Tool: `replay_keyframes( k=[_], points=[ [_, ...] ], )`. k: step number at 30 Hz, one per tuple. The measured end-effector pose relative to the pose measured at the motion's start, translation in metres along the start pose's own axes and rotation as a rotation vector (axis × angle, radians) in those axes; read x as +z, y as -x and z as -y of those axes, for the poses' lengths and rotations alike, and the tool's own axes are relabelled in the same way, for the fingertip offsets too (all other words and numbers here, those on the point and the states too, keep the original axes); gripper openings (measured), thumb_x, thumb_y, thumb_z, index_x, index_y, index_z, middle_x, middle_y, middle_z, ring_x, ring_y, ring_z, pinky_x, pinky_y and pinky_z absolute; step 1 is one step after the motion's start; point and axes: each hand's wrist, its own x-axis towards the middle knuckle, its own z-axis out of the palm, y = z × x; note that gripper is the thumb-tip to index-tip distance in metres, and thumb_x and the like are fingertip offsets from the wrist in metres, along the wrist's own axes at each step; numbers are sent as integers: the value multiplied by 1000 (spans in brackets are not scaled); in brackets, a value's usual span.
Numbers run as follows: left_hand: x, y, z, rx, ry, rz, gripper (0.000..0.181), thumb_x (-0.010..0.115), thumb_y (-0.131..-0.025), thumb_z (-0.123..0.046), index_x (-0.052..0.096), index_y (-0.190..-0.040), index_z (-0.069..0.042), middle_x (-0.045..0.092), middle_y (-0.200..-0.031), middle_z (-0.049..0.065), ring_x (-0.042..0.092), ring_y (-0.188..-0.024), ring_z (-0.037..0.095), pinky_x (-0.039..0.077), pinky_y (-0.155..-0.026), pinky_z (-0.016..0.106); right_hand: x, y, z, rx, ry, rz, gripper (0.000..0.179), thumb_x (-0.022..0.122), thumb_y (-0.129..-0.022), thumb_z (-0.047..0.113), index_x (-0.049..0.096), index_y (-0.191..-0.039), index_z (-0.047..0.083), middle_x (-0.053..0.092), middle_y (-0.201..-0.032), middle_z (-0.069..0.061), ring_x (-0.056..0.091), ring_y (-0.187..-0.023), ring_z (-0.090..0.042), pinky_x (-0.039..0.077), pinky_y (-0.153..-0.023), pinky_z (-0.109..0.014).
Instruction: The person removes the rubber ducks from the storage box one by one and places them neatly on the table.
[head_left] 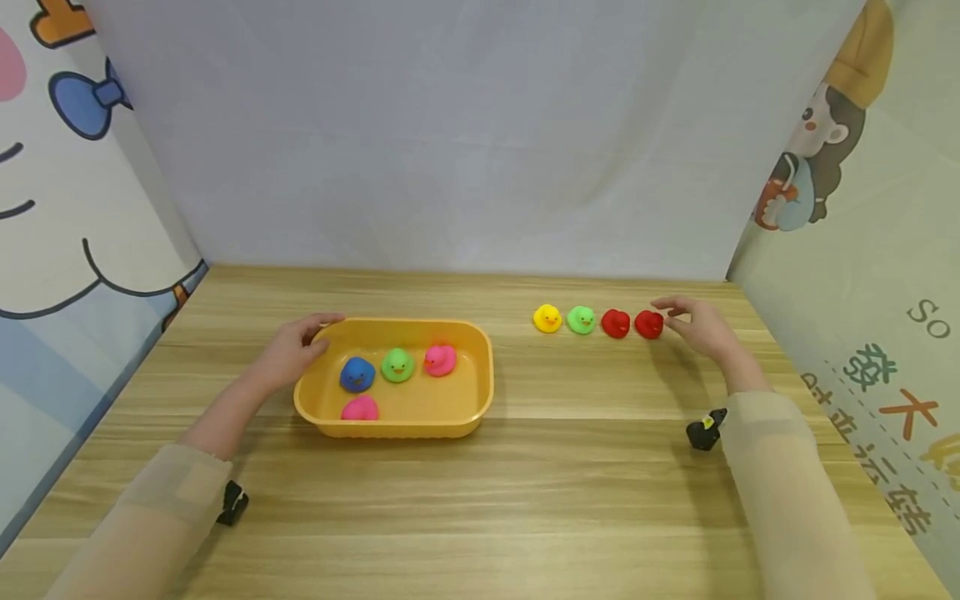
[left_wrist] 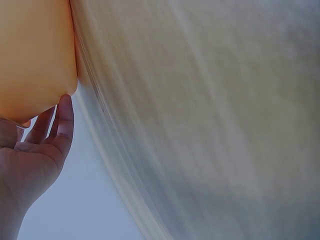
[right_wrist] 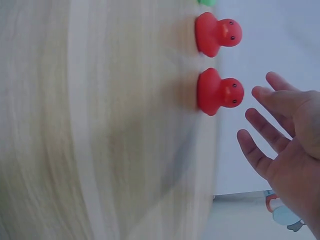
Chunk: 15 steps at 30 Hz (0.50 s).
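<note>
My left hand (head_left: 296, 350) holds the left end of an orange-yellow plastic basin (head_left: 442, 404), thumb at the rim and fingers against the outer wall. Inside the basin are a blue toy duck (head_left: 357, 376), a green one (head_left: 397, 365) and two pink ones. On the right, my right hand (head_left: 701, 329) hovers beside the end red toy duck (head_left: 648, 325), its fingers loosely spread and nothing in them. In the right wrist view a gap shows between the fingertips (right_wrist: 245, 137) and that duck's head.
Left of the end duck, a second red duck (head_left: 616, 323), a light green duck (head_left: 581, 320) and a yellow duck (head_left: 547, 318) stand in a row. All rest on a wood-grain table (head_left: 525, 500). A pale cloth (head_left: 450, 167) hangs behind the table's far edge.
</note>
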Motion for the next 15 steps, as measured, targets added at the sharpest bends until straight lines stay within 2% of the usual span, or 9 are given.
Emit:
replay_keyframes(
  k=[6, 12, 15],
  points=[
    [-1, 1, -2, 8, -2, -2, 42, 46, -96, -2, 45, -138, -4, 44, -137, 27, 45, -78, 25, 41, -70, 31, -10, 1, 8, -14, 6, 25, 35, 51, -97, 7, 51, -131, 0, 49, -132, -25, 44, -120, -42, 34, -97, -60],
    [-2, 1, -4, 11, 10, -1, 42, 47, -96, -1, 46, -138, -3, 47, -132, 26, 37, -63, 19, 39, -62, 27, -17, 3, 19, -45, 4, 29, 36, 50, -97, 9, 51, -132, 0, 49, -133, -24, 44, -121, -41, 36, -96, -59],
    [-1, 1, -4, 14, 13, 1, 42, 47, -96, 0, 45, -138, -3, 47, -132, 26, 35, -62, 18, 38, -61, 25, -20, 4, 25, -60, 8, 33, 36, 51, -98, 11, 51, -131, 0, 49, -133, -24, 44, -120, -41, 38, -95, -58]
  ],
)
